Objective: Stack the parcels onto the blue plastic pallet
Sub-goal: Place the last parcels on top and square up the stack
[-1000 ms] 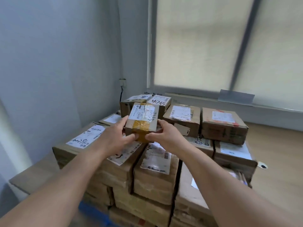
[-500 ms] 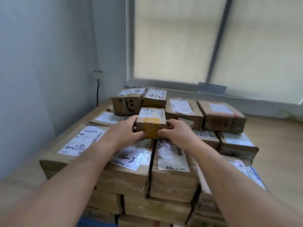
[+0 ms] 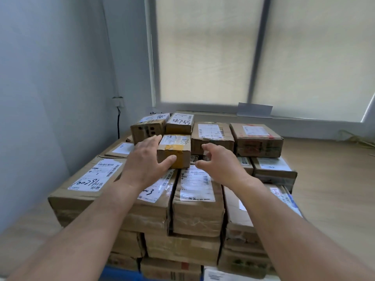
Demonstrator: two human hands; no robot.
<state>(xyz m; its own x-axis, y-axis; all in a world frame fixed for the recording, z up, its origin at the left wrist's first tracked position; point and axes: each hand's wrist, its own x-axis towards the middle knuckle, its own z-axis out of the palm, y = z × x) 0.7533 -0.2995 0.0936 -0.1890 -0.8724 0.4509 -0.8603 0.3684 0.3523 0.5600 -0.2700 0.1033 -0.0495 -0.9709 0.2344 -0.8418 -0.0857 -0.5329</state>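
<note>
A small brown parcel [image 3: 174, 149] with yellow tape and a white label sits on top of the stack of cardboard parcels [image 3: 194, 209], in front of the back row. My left hand [image 3: 146, 163] lies against its left side, fingers straight, with the thumb touching its front face. My right hand [image 3: 219, 163] hovers just right of the parcel, fingers spread and holding nothing. A strip of the blue plastic pallet [image 3: 121, 272] shows under the stack at the bottom edge.
The top layer holds a back row of boxes [image 3: 213, 136] and a larger box [image 3: 256, 140] at the right. A grey wall stands to the left, with a socket and cable [image 3: 118, 110]. A window with blinds is behind. Wooden floor [image 3: 334, 179] lies to the right.
The small parcel went from held in the air between both hands to resting on the stack. My right hand has let go and drawn away; my left hand's grip has loosened.
</note>
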